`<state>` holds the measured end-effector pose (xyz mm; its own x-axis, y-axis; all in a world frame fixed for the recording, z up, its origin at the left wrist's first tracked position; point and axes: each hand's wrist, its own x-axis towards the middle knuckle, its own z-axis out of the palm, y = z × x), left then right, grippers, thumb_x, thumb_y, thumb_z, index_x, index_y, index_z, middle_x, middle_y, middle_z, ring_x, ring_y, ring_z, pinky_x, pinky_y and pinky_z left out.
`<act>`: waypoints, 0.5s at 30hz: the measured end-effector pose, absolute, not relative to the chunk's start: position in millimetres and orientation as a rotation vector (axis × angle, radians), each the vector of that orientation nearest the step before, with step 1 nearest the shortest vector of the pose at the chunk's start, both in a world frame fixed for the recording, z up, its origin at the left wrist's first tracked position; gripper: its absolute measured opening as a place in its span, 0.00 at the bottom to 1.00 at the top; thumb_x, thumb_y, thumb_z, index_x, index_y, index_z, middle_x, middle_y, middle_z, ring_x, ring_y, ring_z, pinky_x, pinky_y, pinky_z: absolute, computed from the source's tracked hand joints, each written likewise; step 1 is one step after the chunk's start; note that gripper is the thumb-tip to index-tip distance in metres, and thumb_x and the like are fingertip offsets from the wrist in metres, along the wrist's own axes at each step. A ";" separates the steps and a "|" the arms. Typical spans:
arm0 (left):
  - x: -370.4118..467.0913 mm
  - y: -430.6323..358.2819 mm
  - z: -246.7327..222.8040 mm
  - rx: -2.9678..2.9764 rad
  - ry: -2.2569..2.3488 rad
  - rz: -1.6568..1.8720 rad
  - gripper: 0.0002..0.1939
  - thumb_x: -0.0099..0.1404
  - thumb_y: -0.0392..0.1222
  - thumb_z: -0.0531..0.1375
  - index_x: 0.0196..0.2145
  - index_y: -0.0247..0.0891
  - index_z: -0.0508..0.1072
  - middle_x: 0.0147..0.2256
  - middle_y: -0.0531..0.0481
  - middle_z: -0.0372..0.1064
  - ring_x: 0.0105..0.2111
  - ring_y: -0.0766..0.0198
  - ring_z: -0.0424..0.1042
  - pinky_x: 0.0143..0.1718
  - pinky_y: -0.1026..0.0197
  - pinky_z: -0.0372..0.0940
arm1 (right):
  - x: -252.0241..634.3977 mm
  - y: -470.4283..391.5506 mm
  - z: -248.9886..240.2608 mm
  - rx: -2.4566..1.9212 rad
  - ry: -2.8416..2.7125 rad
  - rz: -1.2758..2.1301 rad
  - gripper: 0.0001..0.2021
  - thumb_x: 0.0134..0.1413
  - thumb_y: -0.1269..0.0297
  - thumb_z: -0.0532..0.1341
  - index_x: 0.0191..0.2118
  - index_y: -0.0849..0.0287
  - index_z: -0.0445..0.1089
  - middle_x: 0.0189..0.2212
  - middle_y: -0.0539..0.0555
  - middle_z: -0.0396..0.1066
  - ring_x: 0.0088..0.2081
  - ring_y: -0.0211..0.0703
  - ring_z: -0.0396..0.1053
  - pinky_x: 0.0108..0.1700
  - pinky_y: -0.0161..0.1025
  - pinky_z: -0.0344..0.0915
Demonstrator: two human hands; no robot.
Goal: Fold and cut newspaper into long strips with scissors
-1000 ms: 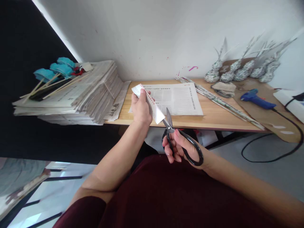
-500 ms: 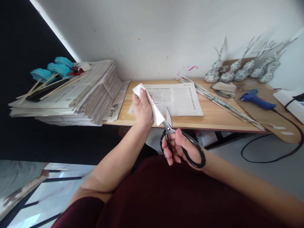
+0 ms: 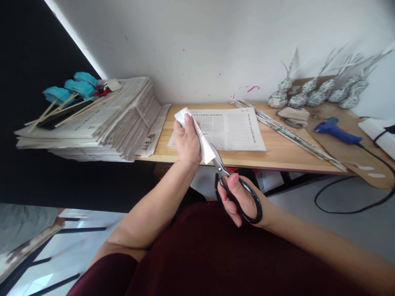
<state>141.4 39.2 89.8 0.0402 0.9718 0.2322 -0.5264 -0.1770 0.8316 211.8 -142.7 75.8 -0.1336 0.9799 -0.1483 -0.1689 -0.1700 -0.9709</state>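
A folded strip of newspaper (image 3: 207, 151), white with red print along one edge, is pinched in my left hand (image 3: 187, 142), thumb on top. Its lower end points toward me. My right hand (image 3: 239, 197) grips black-handled scissors (image 3: 219, 166), with the fingers through the loops. The blades are at the strip's lower end and look nearly closed; part of them is behind the paper. Beneath and beyond the strip, a flat newspaper sheet (image 3: 234, 131) lies on the wooden table (image 3: 274, 154).
Stacked newspapers (image 3: 123, 123) stand at the left, topped by blue paper shapes (image 3: 80, 88) and thin sticks. Rolled paper sticks (image 3: 296, 137) lie right of the sheet. Farther right are a folded cloth (image 3: 293, 117), a blue glue gun (image 3: 339, 131) with its cord, and several woven gourd shapes (image 3: 324, 90).
The scissor blades have come together at the strip's lower end, and the handles have closed in my right hand. My left hand keeps its hold on the strip.
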 end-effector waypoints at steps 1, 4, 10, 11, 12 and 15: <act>141.3 39.6 90.1 0.989 0.614 1.491 0.14 0.73 0.53 0.56 0.36 0.42 0.62 0.25 0.58 0.61 0.22 0.72 0.61 0.28 0.66 0.61 | 211.5 -143.1 78.3 -1.154 -1.080 1.491 0.33 0.58 0.27 0.50 0.28 0.57 0.61 0.15 0.42 0.59 0.12 0.30 0.60 0.14 0.27 0.53; 141.0 39.5 91.6 1.006 0.612 1.480 0.14 0.73 0.54 0.55 0.36 0.43 0.62 0.24 0.57 0.62 0.22 0.71 0.62 0.28 0.65 0.61 | 211.5 -144.7 82.4 -1.196 -1.075 1.493 0.33 0.56 0.26 0.52 0.27 0.57 0.60 0.14 0.43 0.60 0.11 0.30 0.60 0.14 0.27 0.53; 140.6 26.6 91.3 1.097 0.688 1.449 0.16 0.74 0.56 0.52 0.36 0.43 0.62 0.25 0.56 0.64 0.21 0.69 0.64 0.27 0.64 0.63 | 212.7 -142.6 76.8 -1.121 -0.971 1.585 0.35 0.58 0.26 0.48 0.32 0.59 0.65 0.17 0.44 0.62 0.15 0.30 0.63 0.17 0.27 0.53; 140.8 23.0 90.6 1.107 0.698 1.432 0.16 0.74 0.57 0.53 0.36 0.43 0.63 0.25 0.56 0.64 0.21 0.69 0.64 0.26 0.64 0.63 | 212.6 -141.2 75.3 -1.096 -0.954 1.596 0.35 0.58 0.26 0.47 0.33 0.59 0.66 0.18 0.44 0.63 0.15 0.30 0.63 0.17 0.27 0.52; 141.1 19.2 89.9 1.111 0.707 1.417 0.16 0.74 0.57 0.53 0.36 0.43 0.63 0.24 0.56 0.64 0.21 0.69 0.64 0.25 0.65 0.62 | 212.6 -139.8 73.7 -1.072 -0.945 1.599 0.35 0.58 0.26 0.47 0.33 0.59 0.66 0.18 0.45 0.64 0.16 0.31 0.64 0.18 0.27 0.52; 141.7 10.4 88.2 1.106 0.714 1.390 0.16 0.75 0.56 0.52 0.35 0.43 0.61 0.23 0.57 0.63 0.19 0.70 0.61 0.22 0.65 0.59 | 212.9 -136.3 68.5 -1.020 -0.939 1.591 0.36 0.60 0.27 0.45 0.33 0.59 0.66 0.20 0.46 0.65 0.18 0.32 0.66 0.19 0.28 0.53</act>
